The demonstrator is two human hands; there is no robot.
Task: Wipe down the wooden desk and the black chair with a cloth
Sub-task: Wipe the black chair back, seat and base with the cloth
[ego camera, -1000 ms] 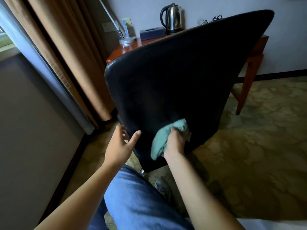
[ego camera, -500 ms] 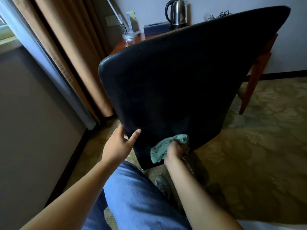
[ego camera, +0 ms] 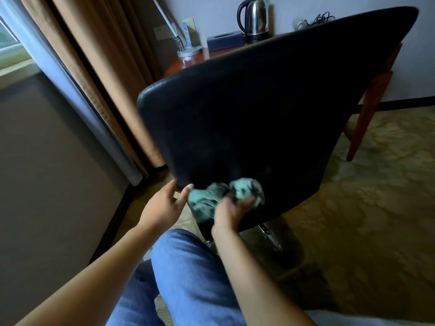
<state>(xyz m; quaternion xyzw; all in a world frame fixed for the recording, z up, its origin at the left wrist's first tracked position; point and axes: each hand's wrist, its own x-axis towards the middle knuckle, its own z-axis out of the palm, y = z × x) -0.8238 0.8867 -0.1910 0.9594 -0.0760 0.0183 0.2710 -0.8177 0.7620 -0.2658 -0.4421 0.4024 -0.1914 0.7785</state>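
Black chair (ego camera: 259,109) back hiding most of desk (ego camera: 186,64)

You see a black leather-look chair back (ego camera: 247,109) filling the view, with a crumpled pale green cloth (ego camera: 211,196) against it. Behind it is a reddish-brown wooden desk (ego camera: 374,95), carrying a silver metal kettle with a black handle (ego camera: 255,17) and a dark grey rectangular box (ego camera: 224,40). Tan fabric curtains (ego camera: 98,67) hang at your left. The carpet (ego camera: 376,196) is olive with a paler floral pattern. Your trousers (ego camera: 188,283) are blue denim.
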